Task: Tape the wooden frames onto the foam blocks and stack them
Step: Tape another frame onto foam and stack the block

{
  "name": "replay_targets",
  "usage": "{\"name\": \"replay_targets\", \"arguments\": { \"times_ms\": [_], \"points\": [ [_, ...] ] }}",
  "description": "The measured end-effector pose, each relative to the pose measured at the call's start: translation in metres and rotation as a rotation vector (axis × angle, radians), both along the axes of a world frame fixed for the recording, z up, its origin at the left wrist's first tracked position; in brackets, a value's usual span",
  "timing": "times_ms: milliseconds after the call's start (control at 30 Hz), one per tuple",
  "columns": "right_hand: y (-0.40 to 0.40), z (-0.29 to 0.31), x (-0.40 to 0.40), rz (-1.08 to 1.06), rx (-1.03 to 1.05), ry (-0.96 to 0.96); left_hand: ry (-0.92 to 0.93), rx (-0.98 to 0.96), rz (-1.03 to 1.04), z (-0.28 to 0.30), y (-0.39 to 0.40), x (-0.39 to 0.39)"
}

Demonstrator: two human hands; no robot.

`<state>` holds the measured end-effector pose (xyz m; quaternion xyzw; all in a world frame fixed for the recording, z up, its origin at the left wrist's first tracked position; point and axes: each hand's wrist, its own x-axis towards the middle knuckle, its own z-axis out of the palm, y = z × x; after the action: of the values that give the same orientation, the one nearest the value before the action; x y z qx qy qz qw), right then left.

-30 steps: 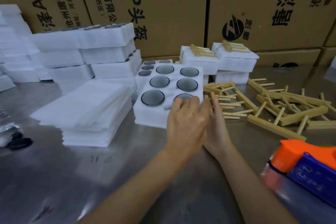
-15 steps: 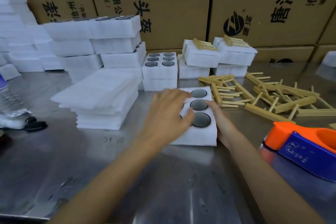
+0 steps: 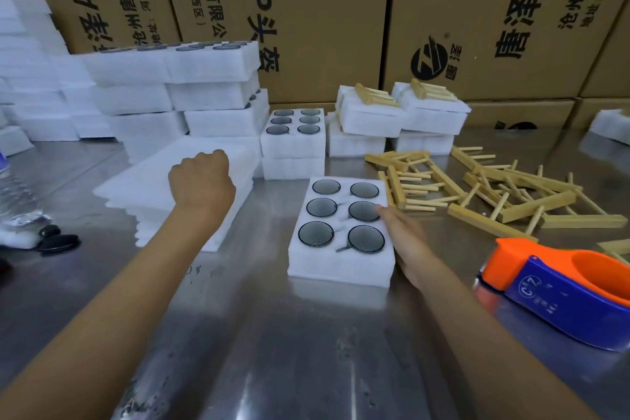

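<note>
Metal covers the surface [image 3: 306, 351], grey and shiny, with dull reflections and some scratches. Behind it a wall of brown cardboard boxes [image 3: 306, 10] with black printed characters closes the room. A foam block [image 3: 341, 232] with six round dark holes lies flat in the middle. The right hand [image 3: 402, 239] rests with straight fingers against its right side, so this grip is wide and holds nothing. The left hand [image 3: 201, 181] is over a pile of thin foam sheets [image 3: 143, 188], fingers curled under; I cannot tell if this grip holds a sheet. Loose wooden frames [image 3: 494, 194] lie in a heap on the right, near the block. Two taped blocks with frames [image 3: 402, 109] stand at the back. An orange and blue tape dispenser [image 3: 562, 286] sits at the right edge, a plastic bottle [image 3: 13, 194] at the left.
</note>
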<state>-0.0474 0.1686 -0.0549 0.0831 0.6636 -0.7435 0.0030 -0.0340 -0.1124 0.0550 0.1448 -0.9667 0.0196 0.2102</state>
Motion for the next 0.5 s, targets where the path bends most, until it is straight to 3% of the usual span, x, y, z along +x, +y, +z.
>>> {"name": "replay_targets", "arguments": {
  "times_ms": [100, 233, 367, 500],
  "points": [
    [0.001, -0.001, -0.001, 0.016, 0.007, 0.009, 0.158, 0.029, -0.084, 0.009, 0.014, 0.004],
    [0.002, -0.002, -0.003, 0.031, 0.006, -0.002, 0.287, -0.084, -0.254, 0.027, 0.07, 0.023],
    [0.004, 0.001, -0.004, 0.025, -0.035, -0.075, 0.134, -0.147, -0.456, 0.015, 0.148, 0.038],
    [0.007, -0.003, -0.003, 0.004, -0.053, -0.016, -0.119, 0.04, -0.592, -0.017, 0.201, 0.037]
  ]
}}
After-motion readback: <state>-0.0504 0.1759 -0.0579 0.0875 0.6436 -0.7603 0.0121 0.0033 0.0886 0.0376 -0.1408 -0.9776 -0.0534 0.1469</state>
